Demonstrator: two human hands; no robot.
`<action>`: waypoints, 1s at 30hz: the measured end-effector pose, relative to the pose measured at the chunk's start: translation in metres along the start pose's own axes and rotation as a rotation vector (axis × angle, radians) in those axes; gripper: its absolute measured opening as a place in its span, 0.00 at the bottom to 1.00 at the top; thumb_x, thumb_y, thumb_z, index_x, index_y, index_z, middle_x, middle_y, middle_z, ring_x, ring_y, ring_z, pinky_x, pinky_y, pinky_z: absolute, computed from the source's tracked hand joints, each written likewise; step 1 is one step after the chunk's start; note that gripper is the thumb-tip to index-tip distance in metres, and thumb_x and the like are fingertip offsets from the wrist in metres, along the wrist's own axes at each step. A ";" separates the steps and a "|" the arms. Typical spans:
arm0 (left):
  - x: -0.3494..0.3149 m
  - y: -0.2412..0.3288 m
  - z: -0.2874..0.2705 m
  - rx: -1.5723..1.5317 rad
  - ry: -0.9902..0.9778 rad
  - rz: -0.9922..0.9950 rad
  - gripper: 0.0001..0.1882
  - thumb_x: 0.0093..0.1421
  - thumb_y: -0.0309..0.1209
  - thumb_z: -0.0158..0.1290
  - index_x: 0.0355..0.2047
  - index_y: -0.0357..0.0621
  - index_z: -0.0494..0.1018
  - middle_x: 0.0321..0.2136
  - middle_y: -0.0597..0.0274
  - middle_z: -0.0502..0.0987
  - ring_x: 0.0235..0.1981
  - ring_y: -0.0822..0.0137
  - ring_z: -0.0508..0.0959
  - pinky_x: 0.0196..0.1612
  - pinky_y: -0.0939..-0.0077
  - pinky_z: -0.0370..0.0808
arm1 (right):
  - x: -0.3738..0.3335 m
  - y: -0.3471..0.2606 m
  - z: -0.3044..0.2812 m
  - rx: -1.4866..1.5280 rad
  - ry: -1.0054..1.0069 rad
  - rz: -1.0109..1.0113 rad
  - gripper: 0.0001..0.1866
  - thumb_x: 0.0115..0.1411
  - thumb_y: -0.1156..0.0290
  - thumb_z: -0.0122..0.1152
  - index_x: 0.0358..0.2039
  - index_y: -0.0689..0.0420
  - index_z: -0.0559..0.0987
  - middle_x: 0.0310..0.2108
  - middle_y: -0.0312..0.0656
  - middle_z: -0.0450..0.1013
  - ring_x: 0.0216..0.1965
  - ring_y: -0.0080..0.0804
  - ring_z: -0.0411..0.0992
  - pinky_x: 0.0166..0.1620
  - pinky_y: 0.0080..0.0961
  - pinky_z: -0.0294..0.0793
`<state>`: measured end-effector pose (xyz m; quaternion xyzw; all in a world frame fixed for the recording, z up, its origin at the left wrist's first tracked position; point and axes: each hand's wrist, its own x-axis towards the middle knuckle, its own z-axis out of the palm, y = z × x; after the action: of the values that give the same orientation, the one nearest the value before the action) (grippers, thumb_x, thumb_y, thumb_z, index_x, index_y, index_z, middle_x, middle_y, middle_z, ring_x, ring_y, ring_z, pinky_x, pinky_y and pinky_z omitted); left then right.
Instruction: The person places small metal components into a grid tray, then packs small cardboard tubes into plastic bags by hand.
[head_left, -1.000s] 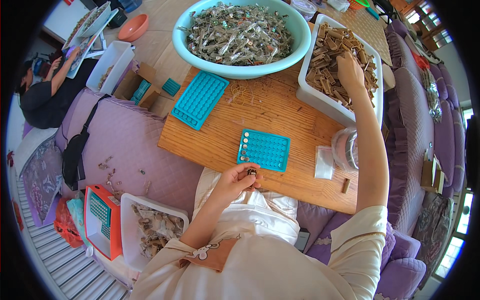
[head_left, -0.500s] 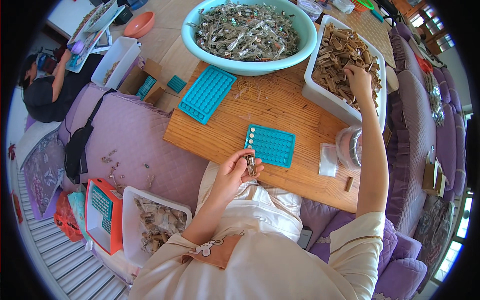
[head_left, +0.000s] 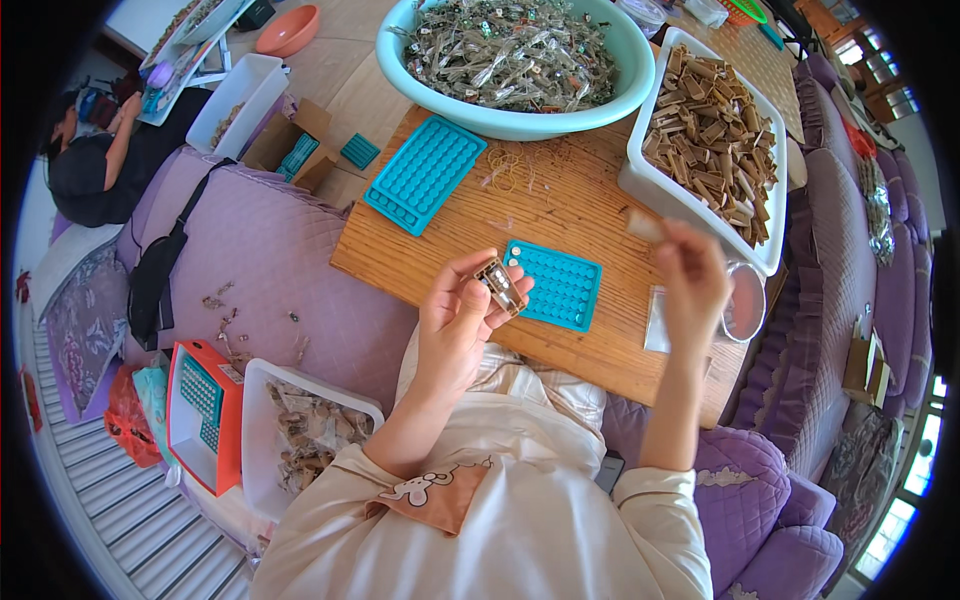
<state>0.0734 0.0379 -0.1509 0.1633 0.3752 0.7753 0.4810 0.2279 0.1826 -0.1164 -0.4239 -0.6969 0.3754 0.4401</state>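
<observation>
My left hand is closed around a small brown rectangular case, its fittings facing up, just beside a teal grid tray. A few white round pieces sit along that tray's left edge. Smeared by motion, my right hand pinches a small brown rectangular piece above the wooden table. Behind that hand stands a white bin heaped with similar brown pieces. A round clear container is partly hidden by my right hand.
A light blue basin full of clear-wrapped small items stands at the table's far side. A second teal tray lies at the left. On the purple sofa are a white tub and an orange box. Another person sits far left.
My right hand has come out of the white bin, moving left and nearer with a brown piece. My left hand has tilted the case. The view has shifted slightly.
</observation>
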 end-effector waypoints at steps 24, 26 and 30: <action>-0.008 -0.014 0.016 0.267 -0.049 0.246 0.15 0.53 0.27 0.50 0.41 0.37 0.62 0.39 0.51 0.71 0.43 0.61 0.71 0.47 0.70 0.67 | -0.099 -0.010 0.084 0.786 0.016 0.180 0.11 0.49 0.84 0.54 0.35 0.62 0.69 0.37 0.43 0.67 0.41 0.28 0.66 0.48 0.25 0.63; -0.008 -0.012 0.014 0.298 -0.060 0.231 0.17 0.53 0.28 0.50 0.42 0.36 0.62 0.39 0.51 0.70 0.43 0.62 0.70 0.47 0.70 0.67 | -0.098 -0.006 0.082 0.710 -0.026 0.160 0.11 0.48 0.85 0.55 0.33 0.62 0.69 0.36 0.42 0.67 0.40 0.29 0.66 0.47 0.25 0.63; -0.010 -0.016 0.016 0.371 -0.099 0.305 0.21 0.53 0.31 0.51 0.45 0.34 0.61 0.40 0.51 0.70 0.43 0.63 0.70 0.47 0.72 0.67 | -0.098 -0.005 0.080 0.580 -0.032 0.081 0.11 0.46 0.85 0.57 0.32 0.62 0.69 0.34 0.43 0.68 0.38 0.30 0.67 0.43 0.23 0.66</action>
<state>0.0981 0.0397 -0.1513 0.3413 0.4581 0.7479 0.3380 0.1768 0.0786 -0.1669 -0.3019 -0.5500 0.5828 0.5165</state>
